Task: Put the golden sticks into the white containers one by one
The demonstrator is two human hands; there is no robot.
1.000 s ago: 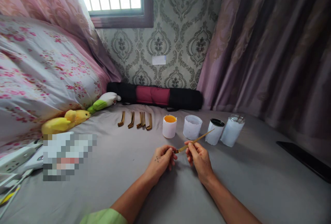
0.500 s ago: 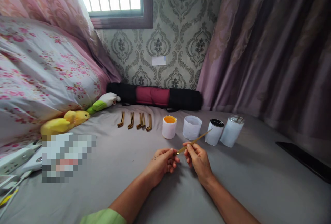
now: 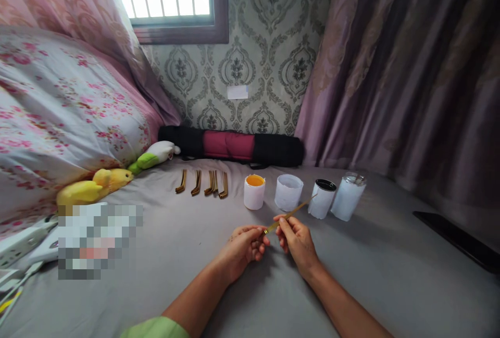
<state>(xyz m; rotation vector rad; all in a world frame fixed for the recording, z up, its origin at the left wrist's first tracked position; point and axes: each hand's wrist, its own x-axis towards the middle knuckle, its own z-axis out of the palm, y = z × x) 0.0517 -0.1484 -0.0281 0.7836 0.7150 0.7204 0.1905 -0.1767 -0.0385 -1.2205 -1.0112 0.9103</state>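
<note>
A slender tan stick [image 3: 295, 211], tapering to a point at the upper right, runs between my two hands. It resembles a brush handle, but its lower end is hidden. My right hand [image 3: 296, 236] is closed, pinching the stick near its middle with thumb and forefinger. My left hand [image 3: 245, 247] is closed too, its thumb and forefinger pinched at the stick's shiny gold lower end. What else those fingertips may hold is too small to make out. Beyond the hands stand a white-wrapped cup of orange contents [image 3: 254, 197] and a whitish translucent cup [image 3: 288, 195].
A black-rimmed can [image 3: 321, 205] and a taller wrapped jar [image 3: 347, 200] stand at the right. Several bent gold pieces [image 3: 197, 183] lie left of the cups. A long black-and-red bag [image 3: 230, 146] lies by the wall. Plush toys [image 3: 96, 186], a power strip [image 3: 21, 244] and a black phone-like slab [image 3: 457, 239] lie around.
The view has shifted slightly. Both hands keep their pinch, and the stick's pointed end appears slightly farther left, near the black-rimmed can.
</note>
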